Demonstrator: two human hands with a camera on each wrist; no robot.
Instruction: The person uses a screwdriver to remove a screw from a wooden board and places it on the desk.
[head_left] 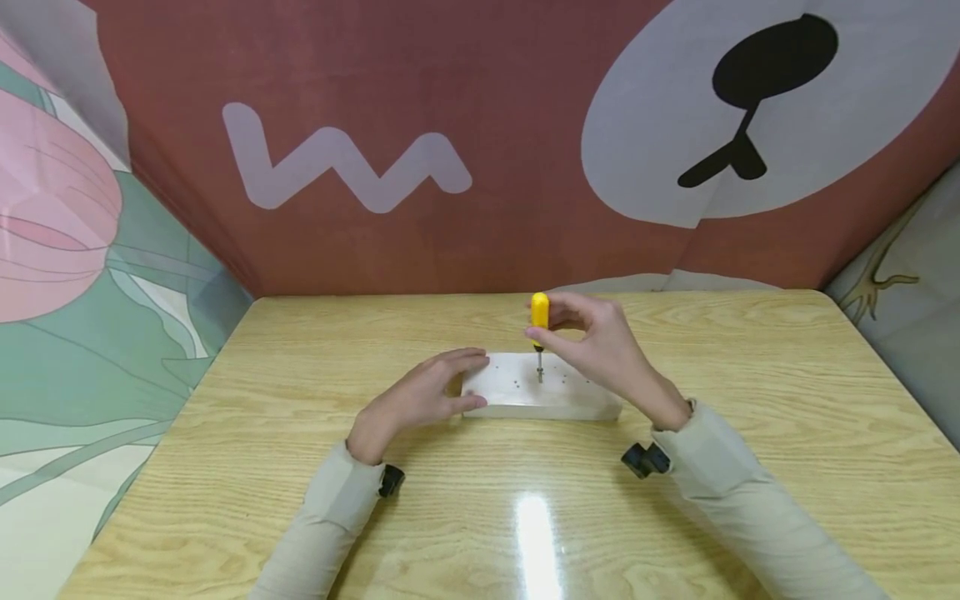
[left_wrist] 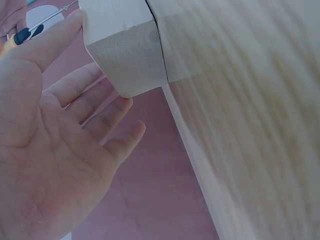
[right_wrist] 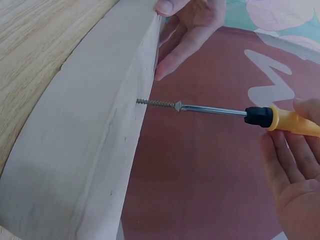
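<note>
Our right grip (head_left: pixel 596 337) pinches the yellow screwdriver (head_left: pixel 540 312) by its handle. The screwdriver points down, and the end of its thin metal rod meets the head of a screw (right_wrist: pixel 159 103). The screw stands up from the top of a pale wooden block (head_left: pixel 498 392). Most of its twisty part shows, so we think it is hardly in the wood. The block lies flat on the counter (head_left: pixel 750 350), closer to the far edge than the near one. Small dark dots (head_left: pixel 565 382) on top look like holes, but we cannot be sure.

Our left grip (head_left: pixel 427 387) holds the left end of the block, with the thumb on the near side and fingers on the far side. We cannot tell how hard it squeezes.

The block looks stiff and not too heavy. Its smooth bottom might slide, so the end, away from the screw, is a good place to hold it. The screwdriver looks hard and light. Its fat handle is best to hold, since the rod looks thin and slippery. The screw is small and hard, and could tip if we lean the screwdriver sideways.
</note>
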